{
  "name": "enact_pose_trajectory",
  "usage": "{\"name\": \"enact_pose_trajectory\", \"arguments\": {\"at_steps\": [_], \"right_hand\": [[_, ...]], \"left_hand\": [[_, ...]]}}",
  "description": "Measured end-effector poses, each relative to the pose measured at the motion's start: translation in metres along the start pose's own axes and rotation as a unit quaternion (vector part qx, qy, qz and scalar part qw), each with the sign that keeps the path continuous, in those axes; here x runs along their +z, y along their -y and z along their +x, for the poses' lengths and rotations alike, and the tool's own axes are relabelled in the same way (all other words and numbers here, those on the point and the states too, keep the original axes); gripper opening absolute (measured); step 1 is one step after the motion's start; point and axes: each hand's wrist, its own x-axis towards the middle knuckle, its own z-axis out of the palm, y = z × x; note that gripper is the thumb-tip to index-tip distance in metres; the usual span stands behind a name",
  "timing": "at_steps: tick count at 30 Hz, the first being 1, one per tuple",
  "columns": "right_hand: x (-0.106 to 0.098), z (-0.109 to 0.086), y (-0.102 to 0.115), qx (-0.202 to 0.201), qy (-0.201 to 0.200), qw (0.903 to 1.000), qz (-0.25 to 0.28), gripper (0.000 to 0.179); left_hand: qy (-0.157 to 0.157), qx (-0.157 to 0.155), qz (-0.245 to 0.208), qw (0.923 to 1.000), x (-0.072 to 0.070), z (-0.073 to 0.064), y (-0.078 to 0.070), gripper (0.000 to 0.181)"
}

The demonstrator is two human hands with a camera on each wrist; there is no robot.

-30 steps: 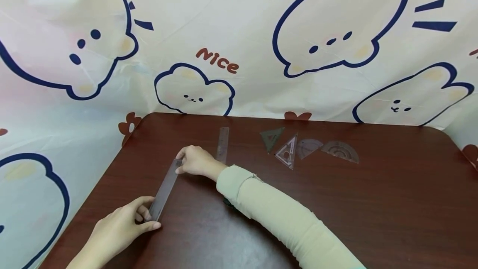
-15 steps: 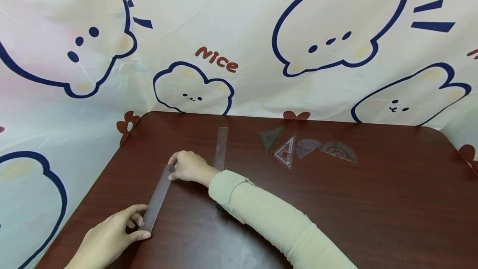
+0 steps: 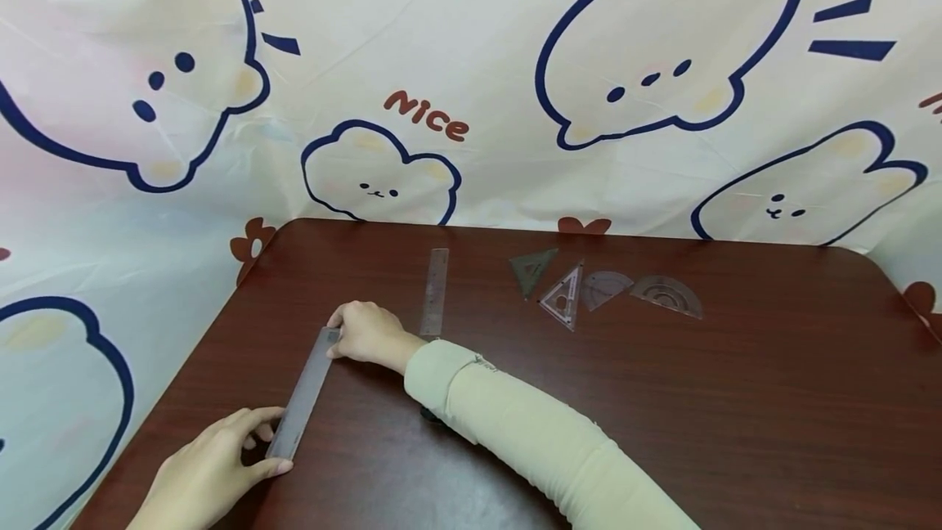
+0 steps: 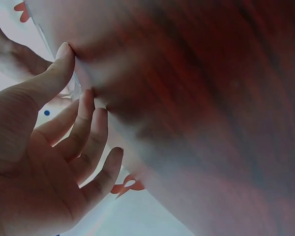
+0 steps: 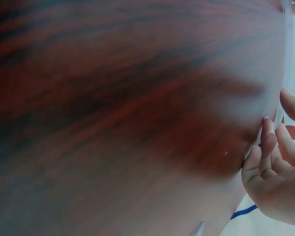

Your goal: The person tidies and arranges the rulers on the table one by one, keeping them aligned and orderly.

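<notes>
A clear ruler point(image 3: 304, 391) lies slanted on the left part of the table, held at both ends. At its near end the left hand point(image 3: 209, 464) pinches it between thumb and fingers. The right hand point(image 3: 371, 336) grips its far end with thumb and fingertips. Seen edge-on in the right wrist view, the ruler point(image 5: 287, 54) is a thin pale strip beside the right hand point(image 5: 280, 169). In the left wrist view the left hand point(image 4: 54, 147) has its thumb and several fingertips down at the tabletop. A second clear ruler point(image 3: 436, 289) lies just beyond the right wrist.
On the brown table point(image 3: 662, 415) at the back lie a green set square point(image 3: 531, 270), a clear set square point(image 3: 562, 297) and two clear protractors point(image 3: 605, 290). A small dark object point(image 3: 431, 415) is mostly hidden under the right sleeve. A patterned cloth point(image 3: 500, 178) hangs behind.
Both hands have shifted the ruler a little left and nearer, mostly in the first half second. Their hold on it looks the same. The other measuring tools have stayed put.
</notes>
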Motion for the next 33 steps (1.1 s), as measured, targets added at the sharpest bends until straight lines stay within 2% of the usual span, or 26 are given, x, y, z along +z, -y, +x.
{"name": "enact_pose_trajectory", "arguments": {"at_steps": [5, 11, 18, 23, 30, 33], "right_hand": [[0.004, 0.000, -0.001, 0.006, 0.000, 1.0000, 0.007, 0.036], [0.003, 0.005, -0.004, -0.009, -0.008, 0.9999, 0.009, 0.035], [-0.007, 0.008, -0.009, -0.008, -0.028, 0.9996, 0.000, 0.035], [-0.005, 0.008, -0.007, -0.009, -0.024, 0.9996, -0.013, 0.037], [-0.001, 0.006, -0.003, -0.021, -0.016, 0.9992, -0.030, 0.038], [0.002, 0.005, -0.001, -0.019, -0.008, 0.9993, -0.031, 0.039]], "left_hand": [[-0.002, -0.012, 0.004, 0.9999, 0.000, -0.003, -0.002, 0.075], [-0.028, 0.013, 0.009, 0.9995, -0.003, -0.008, -0.005, 0.070], [-0.062, 0.056, 0.008, 0.9964, -0.008, -0.003, -0.015, 0.061], [-0.064, 0.053, 0.014, 0.9964, -0.007, -0.007, -0.017, 0.059], [-0.105, 0.071, 0.040, 0.9911, -0.002, -0.015, -0.014, 0.057], [-0.105, 0.069, 0.043, 0.9912, -0.001, -0.018, -0.012, 0.058]]}}
